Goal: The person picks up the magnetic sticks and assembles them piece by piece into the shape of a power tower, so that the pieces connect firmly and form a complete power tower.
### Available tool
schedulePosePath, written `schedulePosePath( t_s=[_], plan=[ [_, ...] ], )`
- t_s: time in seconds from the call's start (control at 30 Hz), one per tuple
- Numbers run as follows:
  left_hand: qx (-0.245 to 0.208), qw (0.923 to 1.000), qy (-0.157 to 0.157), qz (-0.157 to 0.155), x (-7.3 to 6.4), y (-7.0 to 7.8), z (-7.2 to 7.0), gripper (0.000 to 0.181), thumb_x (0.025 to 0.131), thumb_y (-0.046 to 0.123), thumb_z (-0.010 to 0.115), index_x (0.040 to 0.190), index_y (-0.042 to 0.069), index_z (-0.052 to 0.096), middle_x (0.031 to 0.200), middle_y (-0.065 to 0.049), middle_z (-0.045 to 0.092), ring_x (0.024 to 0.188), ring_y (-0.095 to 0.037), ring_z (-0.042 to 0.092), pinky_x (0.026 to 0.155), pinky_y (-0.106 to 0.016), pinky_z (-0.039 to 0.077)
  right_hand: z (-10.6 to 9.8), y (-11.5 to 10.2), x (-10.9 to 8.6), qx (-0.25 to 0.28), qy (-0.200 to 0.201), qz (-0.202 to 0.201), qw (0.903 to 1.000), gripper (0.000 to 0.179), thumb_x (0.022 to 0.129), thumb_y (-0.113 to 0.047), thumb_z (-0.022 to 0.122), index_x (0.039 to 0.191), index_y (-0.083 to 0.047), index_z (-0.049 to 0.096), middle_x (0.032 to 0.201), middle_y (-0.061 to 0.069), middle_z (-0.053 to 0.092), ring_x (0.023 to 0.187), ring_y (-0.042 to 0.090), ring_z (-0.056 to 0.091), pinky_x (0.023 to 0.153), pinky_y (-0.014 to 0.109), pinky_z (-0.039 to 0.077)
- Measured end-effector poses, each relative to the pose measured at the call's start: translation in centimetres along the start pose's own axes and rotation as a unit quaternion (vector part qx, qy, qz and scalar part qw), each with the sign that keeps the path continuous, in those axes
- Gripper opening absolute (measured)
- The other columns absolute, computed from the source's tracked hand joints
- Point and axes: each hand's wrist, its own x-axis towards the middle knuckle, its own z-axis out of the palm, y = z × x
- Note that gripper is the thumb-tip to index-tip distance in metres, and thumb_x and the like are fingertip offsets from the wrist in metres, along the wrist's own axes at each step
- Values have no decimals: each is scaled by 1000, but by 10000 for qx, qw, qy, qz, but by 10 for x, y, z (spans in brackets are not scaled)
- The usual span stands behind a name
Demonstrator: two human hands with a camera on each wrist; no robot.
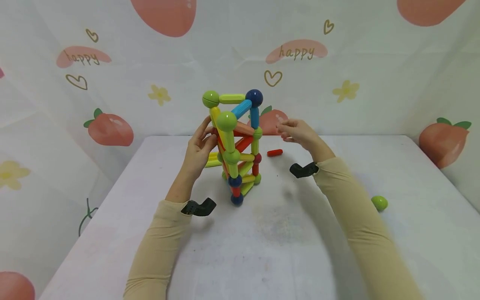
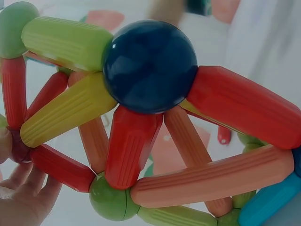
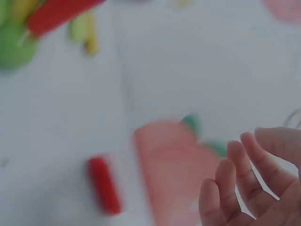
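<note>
A tall tower of magnetic sticks and balls (image 1: 232, 156) stands on the table, built of green, yellow, red, orange and blue sticks with green, navy and dark red balls. My left hand (image 1: 198, 152) holds its left side near the upper part. In the left wrist view, thumb and fingers (image 2: 35, 195) are around a dark red ball (image 2: 19, 146) where several sticks meet. To the right of the tower, my right hand (image 1: 300, 133) is raised, apart from it, with nothing in its loosely bent fingers. Below that hand lies a loose red stick (image 1: 275, 153).
Behind the tower, on the left, lie a few loose yellow and green sticks (image 1: 213, 163). A single green ball (image 1: 379, 203) sits at the table's right side. The table (image 1: 262, 258) ends at a printed cloth backdrop (image 1: 232, 50). Each wrist wears a black camera strap.
</note>
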Motion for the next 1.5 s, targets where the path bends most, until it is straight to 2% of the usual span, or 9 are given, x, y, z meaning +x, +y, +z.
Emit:
schedulePosePath(
  t_s=[0.2, 0.33, 0.53, 0.73, 0.9, 1.03, 1.17, 1.37, 1.5],
  plan=[
    [-60, 9999, 77, -62, 0, -1, -7, 55, 98, 5, 42, 148, 18, 25, 112, 5, 48, 114, -9, 53, 101, -23, 44, 10, 43, 15, -299, -48, 475, 9984, 46, 95, -23, 53, 136, -4, 44, 136, 14, 47, 110, 26, 51, 88, 26, 46],
    [-253, 9995, 141, -122, 0, -2, -8, 50, 97, 6, 44, 145, 12, 31, 114, 4, 50, 111, -8, 55, 97, -19, 47, 16, 59, 20, -594, -74, 583, 9965, 47, 95, -23, 53, 138, -9, 44, 142, 14, 43, 97, 22, 55, 83, 25, 47],
    [-419, 9988, 164, -194, 0, -3, -12, 41, 96, 8, 49, 136, 6, 43, 116, 5, 54, 107, -5, 58, 95, -19, 48, 22, 70, 24, -854, 54, 788, 9932, 40, 93, -20, 56, 131, -9, 51, 133, 14, 46, 73, 8, 49, 64, 14, 43],
    [-345, 9991, 120, -228, 1, -3, -16, 40, 95, 7, 51, 135, 6, 46, 116, 6, 55, 104, -5, 59, 92, -17, 49, 24, 72, 23, -1122, 273, 731, 9906, 34, 90, -16, 60, 123, -6, 58, 123, 14, 52, 69, 9, 49, 65, 16, 43],
    [-472, 9985, 107, -266, 2, -4, -16, 43, 94, 5, 50, 137, 2, 43, 117, 4, 54, 102, -5, 60, 90, -16, 49, 16, 72, 16, -1339, 283, 377, 9899, 31, 85, -21, 67, 112, -5, 63, 106, 13, 58, 71, 13, 53, 66, 21, 46],
    [-529, 9982, 178, -203, 1, -5, -14, 45, 94, 4, 50, 137, -2, 40, 115, 5, 54, 99, -3, 60, 89, -15, 50, 6, 62, 9, -1301, 381, 253, 9904, 37, 88, -20, 63, 120, -2, 59, 115, 16, 56, 91, 18, 54, 79, 24, 47],
    [-584, 9979, 264, -86, 1, -7, -10, 42, 94, 2, 49, 135, -3, 42, 113, 7, 56, 99, -3, 61, 89, -16, 50, -9, 44, 0, -875, 558, 17, 9946, 43, 91, -22, 58, 128, 0, 52, 127, 18, 51, 105, 21, 51, 91, 31, 47],
    [-578, 9980, 250, 64, 1, -8, 0, 41, 92, -1, 51, 132, -5, 45, 113, 7, 57, 99, -4, 61, 89, -17, 51, -24, 1, -23, -107, 1084, -519, 9927, 44, 90, -30, 60, 125, -3, 54, 106, -4, 56, 89, 9, 52, 78, 16, 48],
    [-468, 9984, 257, 194, -2, -7, 10, 40, 90, -4, 54, 129, -8, 46, 111, 9, 58, 97, -4, 61, 87, -16, 51, -28, -32, -48, 698, 1382, -1117, 9816, 30, 88, -27, 63, 113, -9, 61, 89, -11, 58, 78, 9, 51, 73, 14, 48]
  ],
)
